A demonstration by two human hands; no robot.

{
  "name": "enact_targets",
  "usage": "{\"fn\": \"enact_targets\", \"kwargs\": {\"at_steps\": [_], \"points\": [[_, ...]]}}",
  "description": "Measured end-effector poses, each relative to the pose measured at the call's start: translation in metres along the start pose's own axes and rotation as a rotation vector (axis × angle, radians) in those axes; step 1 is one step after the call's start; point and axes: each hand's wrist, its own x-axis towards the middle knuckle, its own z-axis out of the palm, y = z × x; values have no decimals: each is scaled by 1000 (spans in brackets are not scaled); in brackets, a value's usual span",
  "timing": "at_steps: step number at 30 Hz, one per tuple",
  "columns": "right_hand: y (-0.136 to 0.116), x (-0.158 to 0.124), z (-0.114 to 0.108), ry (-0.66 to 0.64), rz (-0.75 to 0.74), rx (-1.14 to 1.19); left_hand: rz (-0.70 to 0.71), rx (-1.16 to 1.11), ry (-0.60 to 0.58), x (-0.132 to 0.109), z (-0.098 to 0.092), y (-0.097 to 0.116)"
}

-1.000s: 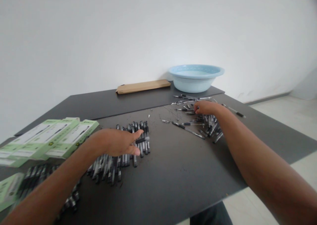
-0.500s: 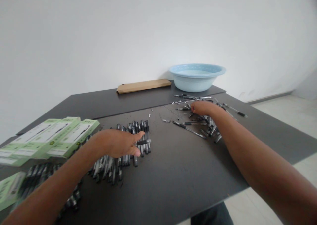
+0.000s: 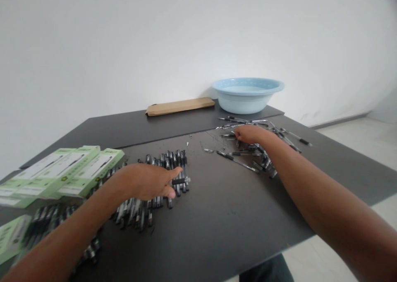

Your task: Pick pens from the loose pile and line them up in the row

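My left hand (image 3: 151, 182) reaches over a dense heap of capped pens (image 3: 133, 216) at the left. A pen (image 3: 179, 181) with a black grip and clear tip sticks out between its thumb and fingers. At the right, my right hand (image 3: 246, 134) is down in a loose pile of uncapped pens (image 3: 265, 160), fingers pinched together. Whatever those fingertips grasp is too small and too covered to name. Just in front of that hand lies a single pen (image 3: 237, 162), its black grip toward the left.
Green and white pen boxes (image 3: 82, 170) stand at the left, with another box (image 3: 14, 236) nearer. Against the wall are a flat brown cardboard piece (image 3: 181, 106) and a light blue basin (image 3: 246, 102). Small metal tips (image 3: 187, 143) and ink marks dot the dark table (image 3: 211, 224).
My right hand has shifted slightly left within the loose pile. The pen in my left hand has dipped a little and shifted slightly, while that hand stays almost in place.
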Motion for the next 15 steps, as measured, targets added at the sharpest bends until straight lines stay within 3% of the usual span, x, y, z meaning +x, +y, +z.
{"fn": "enact_targets", "kwargs": {"at_steps": [7,15], "points": [[-4,3,0,32,-18,25,-16,45,-10,1,2,0],[-7,4,0,211,-88,118,-37,66,-15,-2,1,3]]}}
